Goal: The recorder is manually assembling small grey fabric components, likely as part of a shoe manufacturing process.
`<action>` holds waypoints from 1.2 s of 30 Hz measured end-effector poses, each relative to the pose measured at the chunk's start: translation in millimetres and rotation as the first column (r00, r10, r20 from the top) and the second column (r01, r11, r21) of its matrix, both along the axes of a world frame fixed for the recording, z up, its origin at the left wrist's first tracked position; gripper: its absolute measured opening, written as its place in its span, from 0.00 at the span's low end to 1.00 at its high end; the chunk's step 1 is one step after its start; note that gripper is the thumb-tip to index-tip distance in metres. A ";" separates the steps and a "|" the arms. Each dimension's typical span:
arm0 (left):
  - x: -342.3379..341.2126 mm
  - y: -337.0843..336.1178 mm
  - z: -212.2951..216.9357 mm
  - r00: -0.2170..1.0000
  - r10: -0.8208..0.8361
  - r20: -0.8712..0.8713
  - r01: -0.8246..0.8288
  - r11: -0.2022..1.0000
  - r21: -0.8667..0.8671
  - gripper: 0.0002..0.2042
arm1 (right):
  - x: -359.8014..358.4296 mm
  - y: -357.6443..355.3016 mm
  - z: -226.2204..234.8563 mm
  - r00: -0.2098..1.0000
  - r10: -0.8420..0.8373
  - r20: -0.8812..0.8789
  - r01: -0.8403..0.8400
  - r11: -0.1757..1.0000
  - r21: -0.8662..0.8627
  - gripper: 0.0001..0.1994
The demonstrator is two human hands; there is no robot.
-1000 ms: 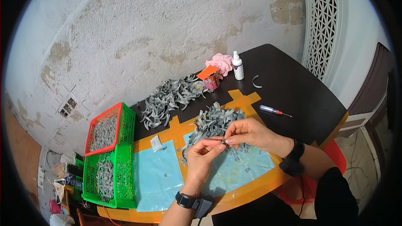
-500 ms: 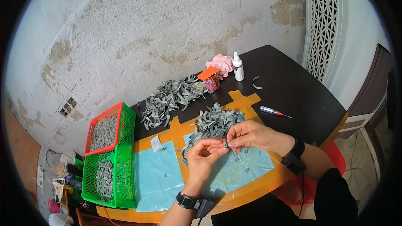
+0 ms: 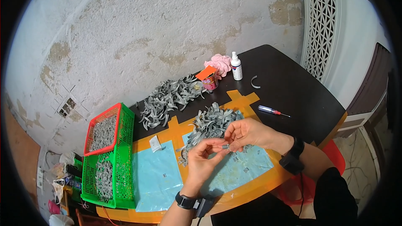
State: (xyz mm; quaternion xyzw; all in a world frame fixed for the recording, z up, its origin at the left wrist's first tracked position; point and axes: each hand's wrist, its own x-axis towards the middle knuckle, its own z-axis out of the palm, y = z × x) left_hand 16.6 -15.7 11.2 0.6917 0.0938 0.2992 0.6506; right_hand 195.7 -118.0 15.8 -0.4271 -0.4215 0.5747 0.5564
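Observation:
A small grey piece point(image 3: 226, 146) shows between my fingertips, over the blue sheet at the table's front. My left hand point(image 3: 202, 157) pinches it from the left with thumb and forefinger. From the right, my right hand point(image 3: 253, 135) has its fingers curled and closed on the same piece. Just beyond both hands lies a heap of grey curved strips point(image 3: 212, 121), partly covered by my right hand. Several tiny grey bits are scattered on the blue sheet point(image 3: 251, 161) below my hands.
A green basket point(image 3: 125, 171) and a red-rimmed basket point(image 3: 116, 142), both with small grey pieces, stand at the left. Another strip heap point(image 3: 171, 98) lies farther back, near a tin point(image 3: 210, 83), a pink cloth point(image 3: 220, 63) and a white spray bottle point(image 3: 236, 68). A screwdriver point(image 3: 270, 110) lies right.
The grey piece has turned between my fingertips and more of it shows now. Both hands have stayed in nearly the same place, with fingers shifting slightly.

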 end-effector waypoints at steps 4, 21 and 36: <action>-0.8 0.5 0.3 0.997 0.006 -0.071 0.003 0.992 0.128 0.16 | -0.7 2.3 -2.8 1.000 -0.007 0.022 0.007 0.999 0.035 0.15; 1.4 5.8 -1.6 0.982 -0.095 -0.163 0.044 0.955 -0.292 0.09 | -4.8 0.7 -1.6 0.987 -0.098 0.127 0.074 0.980 0.186 0.10; -5.8 15.3 0.1 0.970 -0.211 -0.123 0.122 0.856 -0.502 0.07 | 4.5 -1.5 9.3 0.962 0.064 0.264 -0.133 0.958 0.254 0.06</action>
